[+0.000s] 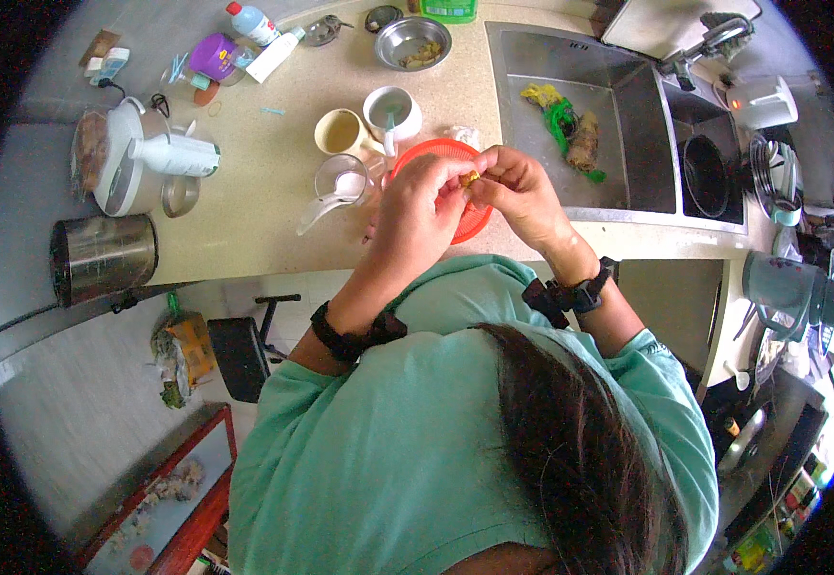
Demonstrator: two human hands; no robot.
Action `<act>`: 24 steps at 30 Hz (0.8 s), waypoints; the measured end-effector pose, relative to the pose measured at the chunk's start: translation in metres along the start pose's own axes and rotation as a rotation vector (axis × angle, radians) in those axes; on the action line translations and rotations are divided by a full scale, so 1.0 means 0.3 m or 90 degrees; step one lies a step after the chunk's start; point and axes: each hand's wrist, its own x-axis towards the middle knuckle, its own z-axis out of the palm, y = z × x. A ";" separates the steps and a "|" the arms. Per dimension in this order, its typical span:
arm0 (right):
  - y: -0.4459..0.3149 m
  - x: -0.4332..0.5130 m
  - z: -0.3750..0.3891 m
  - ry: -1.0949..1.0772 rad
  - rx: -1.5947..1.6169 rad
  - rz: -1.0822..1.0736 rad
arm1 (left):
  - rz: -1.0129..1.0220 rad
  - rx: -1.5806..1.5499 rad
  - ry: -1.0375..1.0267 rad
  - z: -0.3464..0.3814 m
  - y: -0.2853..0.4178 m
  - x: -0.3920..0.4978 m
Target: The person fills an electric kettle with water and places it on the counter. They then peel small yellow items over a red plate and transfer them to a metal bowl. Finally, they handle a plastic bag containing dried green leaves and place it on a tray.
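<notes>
My left hand (422, 208) and my right hand (528, 205) meet at the fingertips around a small yellowish-brown piece (469, 177). Fingers cover most of it, so its kind cannot be told. Both hands are above a red plastic basket (476, 224), whose inside they largely hide. Just left of the basket stands a clear cup (327, 172) with a white spoon (327, 208) lying across it. Behind that are a cream mug (338, 129) and a white mug (406, 118). A crumpled clear wrapper (463, 135) touches the basket's far side.
A steel bowl (388, 50) holding pale brown pieces is at the back. On the right, the steel sink (532, 187) contains a brown root-like piece (584, 140) and green-yellow plastic (557, 108). A white appliance (115, 190), bottle (172, 156) and steel canister (104, 255) occupy the left.
</notes>
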 end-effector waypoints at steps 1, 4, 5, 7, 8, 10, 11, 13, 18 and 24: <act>0.001 0.000 0.000 -0.001 -0.002 -0.002 | 0.010 0.012 -0.001 0.002 0.000 0.000; 0.005 -0.002 0.002 0.013 0.009 0.001 | 0.038 0.042 -0.001 0.006 -0.003 -0.001; 0.005 -0.003 0.002 0.011 -0.004 0.001 | 0.049 0.045 0.005 0.009 -0.004 -0.002; 0.003 -0.006 0.000 0.004 -0.022 0.009 | 0.080 0.071 0.015 0.015 -0.008 -0.004; 0.003 -0.006 0.001 0.001 -0.022 0.006 | 0.099 0.093 0.018 0.018 -0.011 -0.003; 0.002 -0.005 0.005 -0.004 -0.022 0.000 | 0.115 0.103 0.019 0.022 -0.013 -0.004; 0.001 -0.004 0.008 -0.004 -0.029 0.002 | 0.110 0.089 0.018 0.023 -0.014 -0.005; -0.001 0.001 0.013 0.000 -0.044 0.004 | 0.058 0.057 0.028 0.021 -0.016 -0.003; 0.000 0.011 0.024 0.019 -0.091 -0.038 | -0.016 -0.015 0.053 0.003 -0.034 0.007; 0.027 0.006 0.032 0.076 -0.173 -0.061 | 0.019 0.094 0.051 -0.013 -0.056 0.001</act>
